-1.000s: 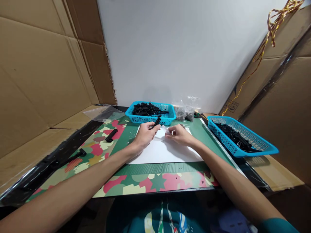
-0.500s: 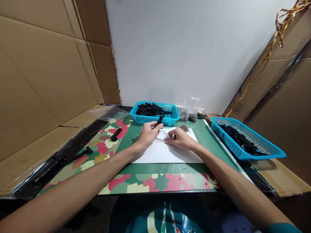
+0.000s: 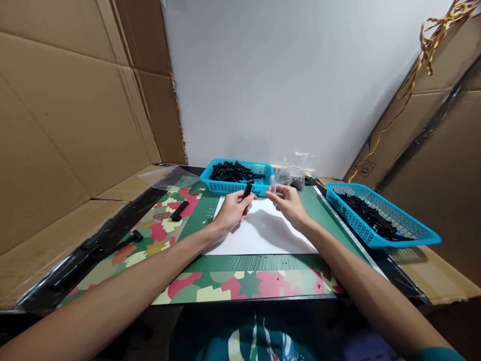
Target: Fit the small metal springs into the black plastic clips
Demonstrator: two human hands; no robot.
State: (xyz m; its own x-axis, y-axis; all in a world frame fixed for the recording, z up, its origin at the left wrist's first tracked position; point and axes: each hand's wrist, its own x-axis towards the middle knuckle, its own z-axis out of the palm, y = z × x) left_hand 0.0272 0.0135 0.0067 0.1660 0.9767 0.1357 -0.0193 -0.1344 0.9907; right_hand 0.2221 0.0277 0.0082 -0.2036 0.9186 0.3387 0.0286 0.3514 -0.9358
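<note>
My left hand (image 3: pixel 233 211) is closed around a small black plastic part (image 3: pixel 247 190), whose upper end sticks out above the thumb. To its right, my right hand (image 3: pixel 287 201) pinches a slim clear plastic piece (image 3: pixel 272 183) that stands roughly upright between thumb and fingers; its exact kind is too small to tell. Both hands are raised over a white sheet of paper (image 3: pixel 263 235), apart from each other. Behind them sits a blue basket (image 3: pixel 221 188) heaped with black plastic parts (image 3: pixel 235 171).
Another blue basket (image 3: pixel 421 234) of black parts stands at the right. Clear bags (image 3: pixel 296 176) of small metal pieces lie at the back. On the left are a loose black part (image 3: pixel 179 210), a second one (image 3: pixel 138 235) and a flat plastic bag (image 3: pixel 165 176). Cardboard walls (image 3: pixel 75 100) flank the table.
My right hand has lifted from the paper and turned the clear piece from slanted to upright, moving it away from the left hand. The left hand still holds the black part.
</note>
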